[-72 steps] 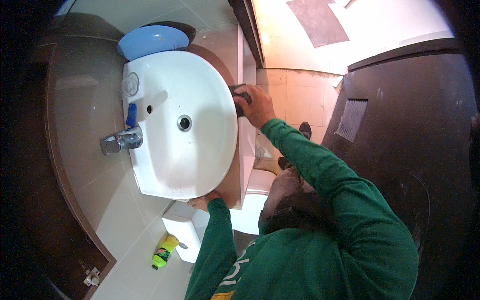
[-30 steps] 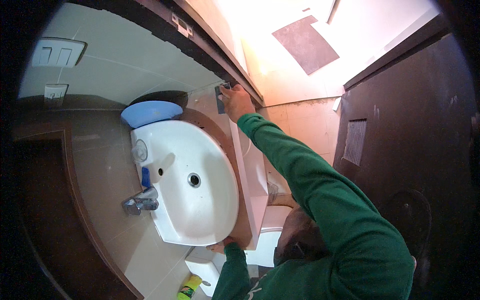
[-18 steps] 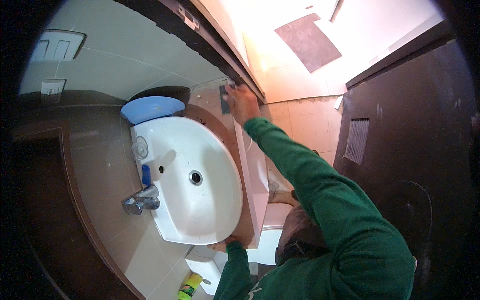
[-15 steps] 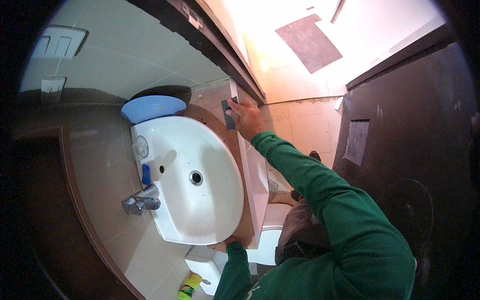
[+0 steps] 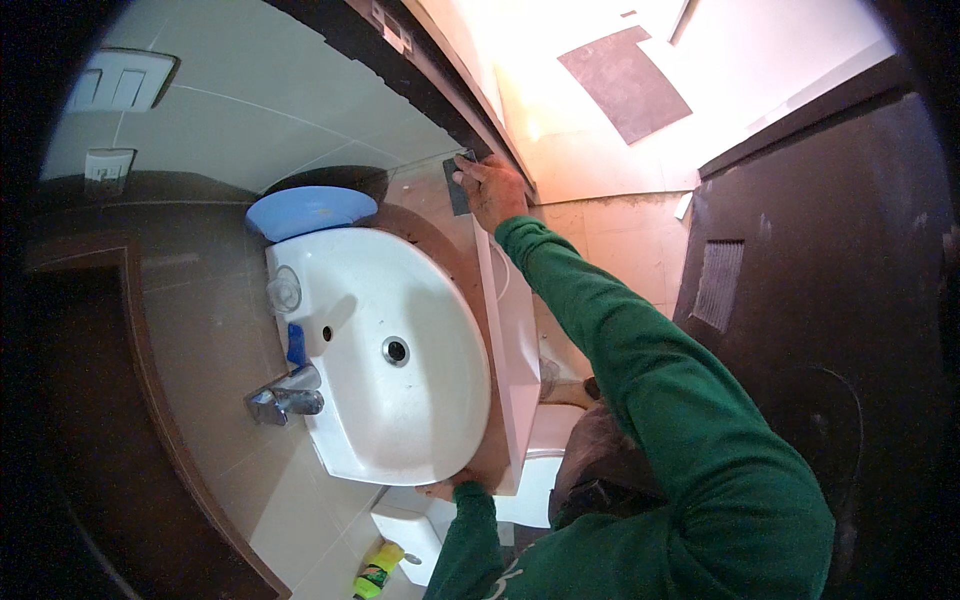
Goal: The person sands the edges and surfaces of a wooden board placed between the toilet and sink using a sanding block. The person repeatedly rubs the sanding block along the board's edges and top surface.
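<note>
My right hand (image 5: 492, 193) presses a dark grey rectangular pad (image 5: 459, 186) onto the brown countertop (image 5: 440, 245), close to the door frame. Its fingers are closed over the pad. A white washbasin (image 5: 430, 400) sits on this counter. My left hand (image 5: 450, 486) is at the counter's near end, beside the basin's rim. Its fingers look stretched out but are partly hidden, and I see nothing in it.
A blue dish (image 5: 312, 212) leans behind the basin's far end. On the basin's ledge are a chrome tap (image 5: 285, 397), a blue object (image 5: 296, 344) and a clear cup (image 5: 284, 290). A yellow-green bottle (image 5: 377, 572) stands lower left. A dark door (image 5: 800, 300) is at right.
My right hand has slid the pad farther along the counter, away from me and toward the door frame. The left hand stays by the basin's near end.
</note>
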The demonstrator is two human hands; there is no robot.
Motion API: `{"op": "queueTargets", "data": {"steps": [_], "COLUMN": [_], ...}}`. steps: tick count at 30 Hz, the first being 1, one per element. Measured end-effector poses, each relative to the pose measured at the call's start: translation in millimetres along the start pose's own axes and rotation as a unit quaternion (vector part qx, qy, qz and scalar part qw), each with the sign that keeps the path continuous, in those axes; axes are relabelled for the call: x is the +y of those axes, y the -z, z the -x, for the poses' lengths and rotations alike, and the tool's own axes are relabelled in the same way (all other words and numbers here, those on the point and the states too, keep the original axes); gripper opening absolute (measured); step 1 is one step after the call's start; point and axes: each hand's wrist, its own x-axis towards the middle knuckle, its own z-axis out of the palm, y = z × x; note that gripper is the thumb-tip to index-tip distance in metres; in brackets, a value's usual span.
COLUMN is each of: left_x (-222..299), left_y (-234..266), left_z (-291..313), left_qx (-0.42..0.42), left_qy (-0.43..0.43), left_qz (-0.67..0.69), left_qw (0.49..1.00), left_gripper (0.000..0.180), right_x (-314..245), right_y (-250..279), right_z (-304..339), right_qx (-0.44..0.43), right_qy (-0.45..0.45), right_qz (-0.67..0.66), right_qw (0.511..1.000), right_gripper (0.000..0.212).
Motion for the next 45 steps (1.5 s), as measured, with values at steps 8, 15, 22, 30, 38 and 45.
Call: {"op": "queueTargets", "data": {"steps": [8, 15, 22, 30, 38, 45], "left_x": [-5.8, -9.6, -8.9, -7.0, -11.6, -9.6], "left_y": [-0.4, 0.1, 4.4, 3.3, 5.2, 4.9], "left_z": [2.2, -2.3, -7.1, -4.8, -7.7, -8.8], "left_qx": [-0.002, -0.006, 0.0, -0.004, 0.001, 0.001], "left_qy": [0.007, 0.015, 0.015, 0.01, 0.023, 0.031], "left_qz": [0.003, 0.005, 0.011, 0.016, 0.019, 0.021], "left_qw": [1.0, 1.0, 1.0, 1.0, 1.0, 0.999], "left_gripper": [0.067, 0.067, 0.068, 0.069, 0.069, 0.07], "right_x": [0.3, 5.2, -2.2, 4.7, 1.4, 10.5], "right_y": [-5.0, 2.6, -2.3, -1.6, -3.6, -6.4], "right_z": [10.3, 39.4, 25.9, 1.3, -13.4, -4.4], "right_qx": [0.013, -0.032, -0.02, 0.034, -0.016, -0.046], "right_qy": [0.005, 0.02, 0.005, -0.019, -0.257, -0.3], "right_qz": [0.041, 0.011, 0.046, 0.049, 0.009, -0.075], "right_qw": [0.999, 0.999, 0.999, 0.998, 0.966, 0.95], "right_gripper": [0.026, 0.027, 0.029, 0.023, 0.039, 0.033]}}
